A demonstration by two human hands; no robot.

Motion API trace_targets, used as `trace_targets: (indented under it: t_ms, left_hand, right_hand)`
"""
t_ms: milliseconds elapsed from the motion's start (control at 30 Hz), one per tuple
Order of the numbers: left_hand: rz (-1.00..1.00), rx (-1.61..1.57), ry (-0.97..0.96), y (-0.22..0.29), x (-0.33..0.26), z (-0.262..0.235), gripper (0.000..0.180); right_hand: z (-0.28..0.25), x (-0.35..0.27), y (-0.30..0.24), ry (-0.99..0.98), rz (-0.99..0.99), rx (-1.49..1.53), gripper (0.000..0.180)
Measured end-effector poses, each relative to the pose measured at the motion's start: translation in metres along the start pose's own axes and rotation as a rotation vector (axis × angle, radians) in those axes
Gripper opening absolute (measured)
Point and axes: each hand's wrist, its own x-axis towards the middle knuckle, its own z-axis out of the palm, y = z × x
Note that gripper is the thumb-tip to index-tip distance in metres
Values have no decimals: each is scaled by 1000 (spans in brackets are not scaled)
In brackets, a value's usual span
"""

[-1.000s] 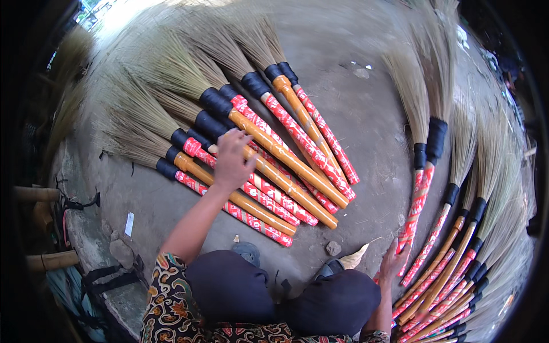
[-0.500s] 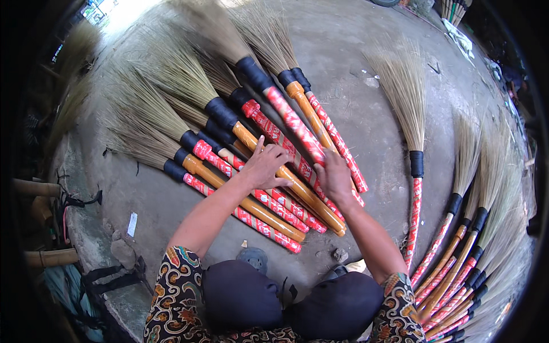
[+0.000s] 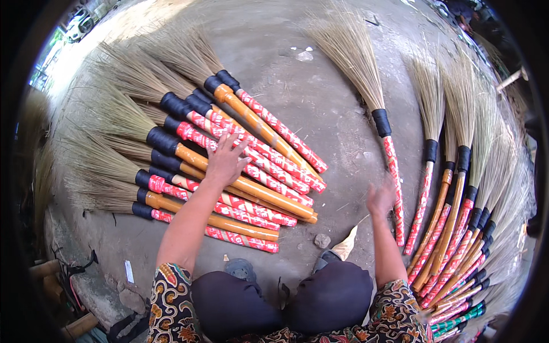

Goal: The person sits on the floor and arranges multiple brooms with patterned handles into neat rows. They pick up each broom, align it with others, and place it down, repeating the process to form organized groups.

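A fanned pile of grass brooms lies on the ground to my left, their bristles pointing away up-left. Some handles are wrapped in red-and-white patterned film; others, like this orange handle [image 3: 260,190], are glossy. Black bands bind the bristles to the handles. My left hand [image 3: 227,163] rests on the pile's middle handles, fingers spread and gripping nothing. A single broom [image 3: 392,177] with a red-and-white handle lies apart on the right. Close to the left of that handle is my right hand [image 3: 381,197], blurred by motion, so its fingers do not read clearly.
Another row of brooms [image 3: 457,220] fans along the right side, with several green-wrapped handles [image 3: 460,318] at its near end. Between my feet and the brooms lie a stone [image 3: 322,240] and a pale dry husk-like piece [image 3: 346,244]. Cut bamboo ends [image 3: 80,326] stick out at lower left.
The broom my right hand was holding, its bristles blurred, now lies in the left pile, released. My right hand has moved right toward the single broom. The view has turned rightward.
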Motion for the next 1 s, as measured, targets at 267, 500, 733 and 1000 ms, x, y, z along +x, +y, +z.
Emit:
trace_targets:
  t_ms: [267, 500, 733, 1000]
  left_hand:
    - [60, -13, 149, -1, -9, 4, 61]
    - [226, -312, 388, 24, -59, 0, 57]
    - [-120, -666, 717, -8, -94, -4, 48]
    - [-432, -1228, 1266, -119, -117, -37, 62]
  right_hand:
    - [19, -66, 188, -234, 235, -11, 50]
    - [16, -86, 119, -171, 92, 273, 46]
    - [-37, -138, 9, -255, 166, 519, 40]
    - [-72, -142, -135, -405, -298, 742, 40]
